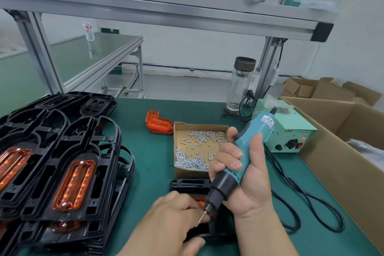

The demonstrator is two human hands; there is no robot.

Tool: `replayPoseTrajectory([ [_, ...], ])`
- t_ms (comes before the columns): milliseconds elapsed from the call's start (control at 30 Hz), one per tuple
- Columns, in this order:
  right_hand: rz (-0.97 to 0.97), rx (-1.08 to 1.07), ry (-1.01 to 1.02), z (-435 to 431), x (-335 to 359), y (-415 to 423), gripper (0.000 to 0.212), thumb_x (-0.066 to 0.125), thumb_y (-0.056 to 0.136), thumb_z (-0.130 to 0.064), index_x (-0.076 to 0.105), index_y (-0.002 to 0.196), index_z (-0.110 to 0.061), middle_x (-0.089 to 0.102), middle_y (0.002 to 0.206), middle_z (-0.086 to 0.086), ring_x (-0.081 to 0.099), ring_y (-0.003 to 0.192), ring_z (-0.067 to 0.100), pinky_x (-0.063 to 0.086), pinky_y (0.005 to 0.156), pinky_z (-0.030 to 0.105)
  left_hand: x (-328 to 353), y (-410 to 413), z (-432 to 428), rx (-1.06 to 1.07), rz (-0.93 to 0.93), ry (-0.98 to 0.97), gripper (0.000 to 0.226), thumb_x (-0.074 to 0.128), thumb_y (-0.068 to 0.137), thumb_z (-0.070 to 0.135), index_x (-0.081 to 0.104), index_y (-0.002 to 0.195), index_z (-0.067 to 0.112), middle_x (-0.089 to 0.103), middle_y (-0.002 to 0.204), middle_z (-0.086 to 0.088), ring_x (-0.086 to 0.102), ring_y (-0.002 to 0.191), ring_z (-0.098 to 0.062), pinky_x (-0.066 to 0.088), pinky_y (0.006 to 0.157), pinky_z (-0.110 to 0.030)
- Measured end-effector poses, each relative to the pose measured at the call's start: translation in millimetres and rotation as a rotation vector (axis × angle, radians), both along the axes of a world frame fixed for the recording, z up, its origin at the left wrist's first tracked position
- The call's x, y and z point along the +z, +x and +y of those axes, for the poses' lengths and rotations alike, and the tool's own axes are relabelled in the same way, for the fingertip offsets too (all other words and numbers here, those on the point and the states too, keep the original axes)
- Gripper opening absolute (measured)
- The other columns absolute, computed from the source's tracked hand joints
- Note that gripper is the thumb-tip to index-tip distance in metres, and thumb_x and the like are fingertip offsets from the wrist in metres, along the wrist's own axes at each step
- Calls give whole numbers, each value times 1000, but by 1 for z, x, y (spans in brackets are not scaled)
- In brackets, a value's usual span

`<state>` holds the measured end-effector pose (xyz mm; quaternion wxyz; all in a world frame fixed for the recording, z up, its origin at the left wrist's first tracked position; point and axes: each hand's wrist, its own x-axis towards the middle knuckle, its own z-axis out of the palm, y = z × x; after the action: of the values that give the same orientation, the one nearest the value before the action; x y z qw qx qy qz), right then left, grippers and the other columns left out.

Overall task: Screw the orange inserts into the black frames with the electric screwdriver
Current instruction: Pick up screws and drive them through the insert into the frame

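Nearest the camera, the left hand [174,218] lies over a black frame [190,185] on the green mat [149,151]. Its fingers are curled down onto the top of the frame and its thumb is tucked against the near edge; whether the fingertips also pinch a screw cannot be told. The right hand [247,174] is wrapped around the teal electric screwdriver [251,141], which tilts down to the left, its bit [204,214] meeting the left fingers just beside a sliver of orange insert [200,200] seated in that frame. A black cable [301,203] loops on the mat to the right. To the left rises a stack of black frames [62,135], and the top one holds a fitted orange insert [74,185]. Beyond the hands sits a cardboard tray of screws [197,147], with loose orange inserts [159,123] just beside its far-left corner. Farther right stands the screwdriver's power supply [291,137] with a red light showing, next to a large cardboard box [332,151]. Behind it stands a glass bottle [241,85], and an aluminium shelf [166,12] spans overhead.
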<state>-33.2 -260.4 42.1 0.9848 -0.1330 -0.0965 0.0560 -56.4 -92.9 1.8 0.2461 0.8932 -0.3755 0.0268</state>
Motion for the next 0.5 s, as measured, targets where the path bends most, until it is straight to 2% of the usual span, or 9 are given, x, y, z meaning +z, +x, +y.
replayPoseTrajectory([
  [67, -10, 25, 19, -2, 0, 0, 54, 93, 57, -33, 64, 99, -17, 46, 58, -5, 48, 42, 6, 49, 51, 23, 3, 1, 0, 1, -109, 16, 37, 54, 66, 57, 70, 98, 46, 58, 96, 26, 51, 91, 5, 44, 81, -9],
  [133, -19, 45, 35, -4, 0, -1, 53, 91, 60, -33, 62, 101, -17, 47, 59, -5, 49, 43, 6, 49, 52, 23, 8, -2, 1, 25, -139, -49, 29, 59, 56, 55, 70, 81, 44, 58, 82, 26, 48, 77, 5, 42, 70, -8],
  [267, -31, 61, 50, -6, 0, -1, 52, 89, 64, -33, 59, 104, -18, 48, 60, -5, 50, 43, 7, 48, 53, 24, 9, -4, 6, 124, -186, -186, 29, 56, 59, 46, 71, 82, 38, 59, 83, 22, 51, 80, -1, 39, 76, -16],
  [400, -42, 66, 56, -6, 1, -2, 51, 87, 67, -33, 59, 106, -17, 48, 60, -5, 50, 43, 7, 49, 53, 24, 13, -5, 7, 313, -279, -240, 27, 58, 63, 41, 73, 82, 29, 61, 84, 17, 51, 82, -3, 39, 79, -21],
  [500, -48, 88, 71, -6, 0, -2, 50, 86, 68, -33, 58, 106, -17, 48, 60, -4, 41, 44, 4, 49, 54, 25, 13, -4, 5, 435, -265, -326, 30, 55, 67, 43, 71, 86, 27, 60, 87, 18, 55, 82, -7, 46, 77, -32],
])
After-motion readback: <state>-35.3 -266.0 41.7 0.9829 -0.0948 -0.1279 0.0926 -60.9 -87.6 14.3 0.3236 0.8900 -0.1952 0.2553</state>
